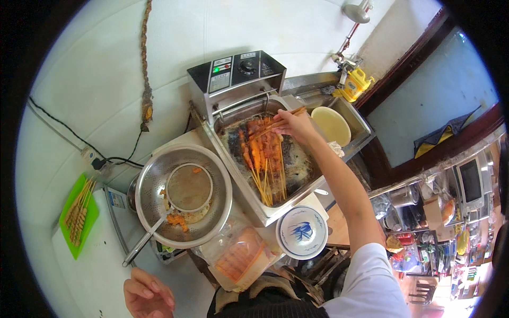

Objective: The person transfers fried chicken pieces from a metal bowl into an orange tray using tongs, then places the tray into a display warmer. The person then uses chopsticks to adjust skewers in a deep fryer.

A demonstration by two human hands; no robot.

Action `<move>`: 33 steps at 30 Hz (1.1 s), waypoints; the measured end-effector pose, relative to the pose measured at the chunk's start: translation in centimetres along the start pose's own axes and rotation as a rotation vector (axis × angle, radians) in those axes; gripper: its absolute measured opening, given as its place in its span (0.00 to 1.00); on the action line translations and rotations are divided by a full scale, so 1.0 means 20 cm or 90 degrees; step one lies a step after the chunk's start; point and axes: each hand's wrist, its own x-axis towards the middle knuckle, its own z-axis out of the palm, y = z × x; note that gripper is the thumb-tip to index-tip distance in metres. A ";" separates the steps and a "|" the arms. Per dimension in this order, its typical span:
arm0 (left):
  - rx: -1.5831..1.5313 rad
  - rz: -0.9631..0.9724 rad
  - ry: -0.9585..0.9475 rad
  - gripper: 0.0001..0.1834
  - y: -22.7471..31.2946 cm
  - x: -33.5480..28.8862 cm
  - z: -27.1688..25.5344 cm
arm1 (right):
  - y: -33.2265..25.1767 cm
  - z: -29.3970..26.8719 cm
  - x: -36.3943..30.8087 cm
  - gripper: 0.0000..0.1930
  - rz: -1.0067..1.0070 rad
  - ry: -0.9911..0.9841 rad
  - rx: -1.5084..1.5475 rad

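My right hand (292, 126) reaches over a steel deep fryer (237, 183) and grips a pair of wooden chopsticks (270, 127). Their tips rest at the upper part of several reddish-orange food skewers (260, 151), which lie side by side in dark, foaming oil. The sticks' bare ends point toward the fryer's near edge. At the lower left, my left hand (148, 292) is raised with its fingers loosely bent and apart, holding nothing. Nearest to it is the handle of a round mesh strainer (190, 186), which lies in a large steel colander (144, 212) with orange fried scraps.
A control box (238, 71) stands behind the fryer. White-and-blue bowls (302, 233) and a plastic bag of orange food (238, 257) sit in front. Farther left, a green tray (78, 185) holds pale skewers (78, 220). A sink (361, 121) with a cream basin (331, 124) lies right.
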 end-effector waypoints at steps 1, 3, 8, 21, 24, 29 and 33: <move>-0.002 -0.002 -0.007 0.22 -0.01 0.01 0.01 | -0.02 0.01 -0.01 0.14 0.009 -0.016 0.010; 0.004 -0.007 -0.010 0.22 -0.01 0.01 0.02 | -0.08 0.03 -0.03 0.14 -0.016 0.029 -0.052; 0.015 -0.006 0.004 0.22 -0.03 0.02 0.05 | -0.15 0.22 -0.07 0.14 -0.178 0.051 -0.252; 0.061 0.004 0.049 0.22 0.00 -0.07 0.04 | -0.26 0.24 -0.22 0.11 -0.096 0.003 -0.139; 0.069 0.009 0.058 0.23 -0.01 -0.09 0.03 | -0.27 0.17 -0.31 0.11 -0.007 -0.006 -0.103; 0.065 -0.004 0.048 0.23 -0.01 -0.11 0.06 | -0.14 0.15 -0.38 0.11 0.064 -0.026 -0.137; 0.058 0.006 0.036 0.22 -0.02 -0.12 0.08 | 0.01 0.15 -0.40 0.11 0.096 -0.019 -0.055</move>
